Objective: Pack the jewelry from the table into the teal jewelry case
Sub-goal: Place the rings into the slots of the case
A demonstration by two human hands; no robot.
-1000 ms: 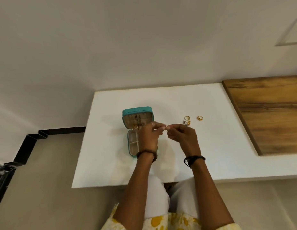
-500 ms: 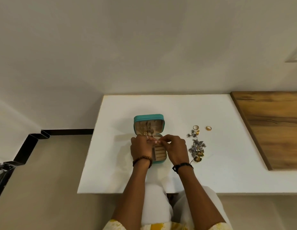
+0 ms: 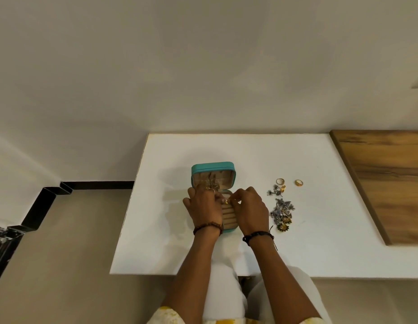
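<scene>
The teal jewelry case (image 3: 212, 167) lies open on the white table (image 3: 320, 242), lid raised at the back, with chains hanging inside the lid. Both hands are over its lower half. My left hand (image 3: 204, 206) and my right hand (image 3: 249, 208) together pinch a small gold ring (image 3: 226, 201) just above the beige ring rolls (image 3: 228, 215). To the right lie a heap of silver and gold jewelry (image 3: 282, 213), a small silver piece (image 3: 275, 190) and three gold rings (image 3: 298, 182).
A wooden board (image 3: 385, 178) covers the table's right part. The table's left edge drops to the floor, where a black metal frame (image 3: 39, 206) stands. My knees in white cloth sit under the near edge.
Both hands came down from above the table and shifted onto the case's lower half, bringing the small gold piece to the ring rolls. The camera view tilted, revealing the jewelry heap.
</scene>
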